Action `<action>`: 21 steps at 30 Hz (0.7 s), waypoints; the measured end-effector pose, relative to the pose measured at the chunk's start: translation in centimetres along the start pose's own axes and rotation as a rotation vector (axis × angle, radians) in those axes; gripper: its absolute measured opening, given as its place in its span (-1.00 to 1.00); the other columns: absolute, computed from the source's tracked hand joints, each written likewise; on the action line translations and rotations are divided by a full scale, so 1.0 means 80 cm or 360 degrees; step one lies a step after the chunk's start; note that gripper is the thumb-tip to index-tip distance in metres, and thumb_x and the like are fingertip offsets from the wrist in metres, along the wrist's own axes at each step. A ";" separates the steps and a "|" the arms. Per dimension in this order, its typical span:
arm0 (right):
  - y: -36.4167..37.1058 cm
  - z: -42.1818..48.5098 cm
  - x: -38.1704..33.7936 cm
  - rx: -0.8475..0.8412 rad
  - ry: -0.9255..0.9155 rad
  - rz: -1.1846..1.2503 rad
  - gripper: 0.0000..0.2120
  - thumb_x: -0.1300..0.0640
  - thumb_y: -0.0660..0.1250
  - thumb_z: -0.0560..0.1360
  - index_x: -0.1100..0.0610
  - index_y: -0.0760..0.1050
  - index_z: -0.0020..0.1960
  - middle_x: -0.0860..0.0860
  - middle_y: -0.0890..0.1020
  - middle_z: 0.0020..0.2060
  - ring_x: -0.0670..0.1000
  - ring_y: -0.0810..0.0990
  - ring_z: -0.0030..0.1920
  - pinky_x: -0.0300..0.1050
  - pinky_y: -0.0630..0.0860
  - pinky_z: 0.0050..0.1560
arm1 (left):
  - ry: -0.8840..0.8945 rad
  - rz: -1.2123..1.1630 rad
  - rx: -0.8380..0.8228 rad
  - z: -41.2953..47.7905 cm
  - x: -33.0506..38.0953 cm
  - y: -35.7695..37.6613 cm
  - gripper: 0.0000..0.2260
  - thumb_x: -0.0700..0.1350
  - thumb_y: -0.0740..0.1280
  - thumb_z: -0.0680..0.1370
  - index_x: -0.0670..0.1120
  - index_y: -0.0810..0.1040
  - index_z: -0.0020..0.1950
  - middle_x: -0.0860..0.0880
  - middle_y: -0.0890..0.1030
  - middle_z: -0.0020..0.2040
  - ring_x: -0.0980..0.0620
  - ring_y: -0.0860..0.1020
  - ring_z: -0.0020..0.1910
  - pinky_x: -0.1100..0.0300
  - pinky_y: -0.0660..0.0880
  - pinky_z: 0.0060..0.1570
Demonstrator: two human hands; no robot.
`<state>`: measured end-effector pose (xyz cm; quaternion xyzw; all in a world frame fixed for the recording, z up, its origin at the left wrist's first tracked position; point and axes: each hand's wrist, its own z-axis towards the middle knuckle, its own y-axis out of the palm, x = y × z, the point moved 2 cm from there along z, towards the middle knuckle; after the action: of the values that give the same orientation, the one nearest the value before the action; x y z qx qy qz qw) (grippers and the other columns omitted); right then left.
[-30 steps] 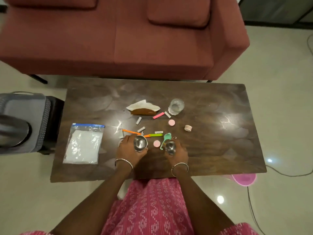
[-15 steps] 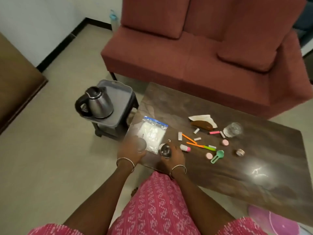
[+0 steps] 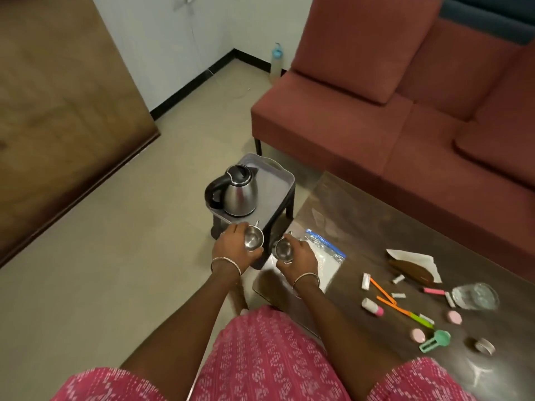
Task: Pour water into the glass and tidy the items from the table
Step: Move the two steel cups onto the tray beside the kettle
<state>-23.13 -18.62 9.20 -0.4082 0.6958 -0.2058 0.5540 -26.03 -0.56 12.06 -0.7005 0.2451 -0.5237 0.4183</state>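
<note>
Both hands have swung toward the kettle (image 3: 241, 195): left hand (image 3: 231, 251) grips the left cup (image 3: 252, 240), right hand (image 3: 301, 256) the right cup (image 3: 282, 250).

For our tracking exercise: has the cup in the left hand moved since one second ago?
Yes. The cup in the left hand went leftward: from right of the bag, over the table, to past the table's edge, by the tray.

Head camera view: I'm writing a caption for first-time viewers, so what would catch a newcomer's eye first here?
At centre, the left hand and right hand each hold a small steel cup, left cup and right cup. Just beyond them a steel kettle stands on a grey tray. To the right, the dark table carries scattered small items and a glass.
</note>
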 end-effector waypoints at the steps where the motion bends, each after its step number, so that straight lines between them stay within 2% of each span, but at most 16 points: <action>1: 0.004 0.014 -0.008 0.0003 -0.0001 0.0003 -0.31 0.15 0.51 0.33 -0.03 0.42 0.43 0.08 0.57 0.17 0.12 0.57 0.17 -0.12 0.48 0.17 | 0.0004 0.0007 0.0004 0.017 -0.003 -0.003 -0.42 0.16 0.51 0.26 0.02 0.49 0.21 -0.02 0.55 0.10 -0.09 0.58 0.02 0.05 0.54 -0.05; 5: 0.012 0.081 -0.035 0.0051 0.0030 -0.0003 -0.31 0.14 0.50 0.34 -0.03 0.41 0.44 0.10 0.56 0.19 0.14 0.56 0.18 -0.09 0.50 0.18 | 0.0066 0.0043 -0.0026 0.092 -0.009 -0.010 -0.42 0.16 0.50 0.28 -0.01 0.48 0.23 -0.05 0.55 0.09 -0.12 0.58 0.01 0.05 0.54 -0.09; 11: 0.006 0.191 -0.068 0.0098 0.0207 -0.0002 -0.31 0.09 0.50 0.38 -0.05 0.37 0.46 0.11 0.54 0.24 0.17 0.55 0.21 0.01 0.55 0.21 | 0.0194 0.0013 -0.0087 0.212 -0.005 -0.022 -0.37 0.16 0.50 0.31 -0.05 0.47 0.29 -0.07 0.57 0.15 -0.09 0.57 0.09 0.01 0.54 0.06; 15: 0.001 0.262 -0.083 0.0075 0.0252 -0.0019 -0.29 0.08 0.51 0.36 -0.02 0.36 0.47 0.13 0.53 0.24 0.18 0.55 0.21 -0.04 0.51 0.23 | 0.0273 0.0031 -0.0049 0.294 -0.004 -0.029 -0.40 0.16 0.50 0.33 -0.07 0.49 0.28 -0.07 0.59 0.14 -0.10 0.58 0.06 0.05 0.53 0.04; 18: -0.003 0.309 -0.097 0.0117 0.0260 -0.0053 -0.30 0.06 0.51 0.33 -0.05 0.38 0.44 0.13 0.56 0.18 0.17 0.58 0.13 -0.05 0.53 0.14 | 0.0241 0.0070 -0.0075 0.350 -0.010 -0.029 -0.39 0.18 0.49 0.35 -0.07 0.47 0.30 -0.08 0.57 0.13 -0.12 0.58 0.04 0.02 0.51 0.02; 21: -0.003 0.350 -0.108 0.0135 0.0278 -0.0082 -0.32 0.07 0.52 0.34 -0.05 0.40 0.43 0.12 0.57 0.19 0.15 0.59 0.13 -0.06 0.52 0.14 | 0.0193 0.0082 -0.0115 0.401 -0.016 -0.023 -0.37 0.17 0.51 0.34 -0.06 0.46 0.31 -0.09 0.57 0.14 -0.14 0.58 0.04 0.02 0.50 0.01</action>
<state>3.69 -7.24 6.10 -0.3826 0.7214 -0.2842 0.5024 3.45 11.95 9.66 -0.6757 0.3068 -0.5448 0.3905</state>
